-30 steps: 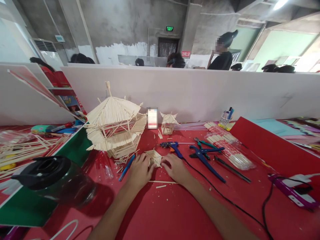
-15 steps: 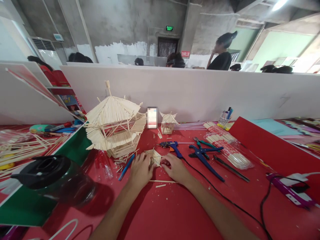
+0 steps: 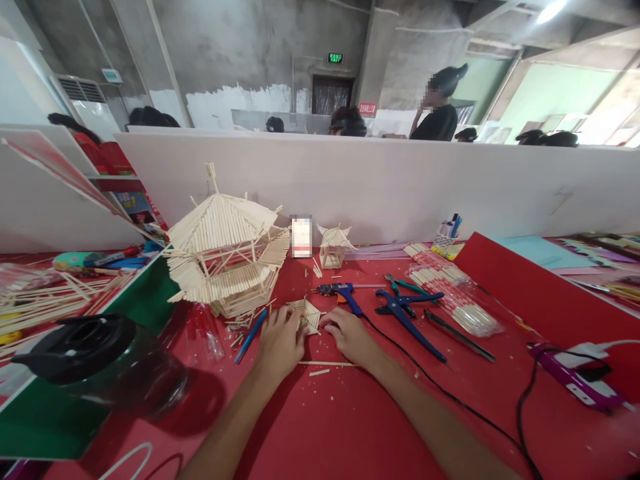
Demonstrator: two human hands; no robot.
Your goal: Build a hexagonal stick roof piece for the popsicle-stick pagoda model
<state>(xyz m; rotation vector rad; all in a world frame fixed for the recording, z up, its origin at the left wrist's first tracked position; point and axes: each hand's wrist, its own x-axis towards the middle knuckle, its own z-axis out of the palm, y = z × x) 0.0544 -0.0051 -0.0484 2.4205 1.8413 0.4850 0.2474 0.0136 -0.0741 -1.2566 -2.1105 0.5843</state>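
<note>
A small polygonal frame of thin wooden sticks (image 3: 312, 319) lies on the red tabletop between my hands. My left hand (image 3: 281, 339) is closed over its left side, with the thumb at the near edge, and it hides part of the frame. Close by the frame's right edge, my right hand (image 3: 349, 335) has its fingers bent together; anything between the fingertips is too small to make out. A long thin stick (image 3: 327, 363) and a short piece (image 3: 320, 373) lie just in front of the hands. To the left of my left hand is a blue pen (image 3: 251, 337).
A large stick pavilion (image 3: 225, 247) and a small one (image 3: 334, 247) stand behind. On the right are a glue gun (image 3: 345, 293) with its cord, blue cutters (image 3: 407, 320), bagged sticks (image 3: 457, 300) and a purple power strip (image 3: 580, 380). A dark bottle (image 3: 105, 367) stands left.
The whole view has shifted slightly to the left. My right hand's fingers have shifted very little beside the frame; my left hand stays on it.
</note>
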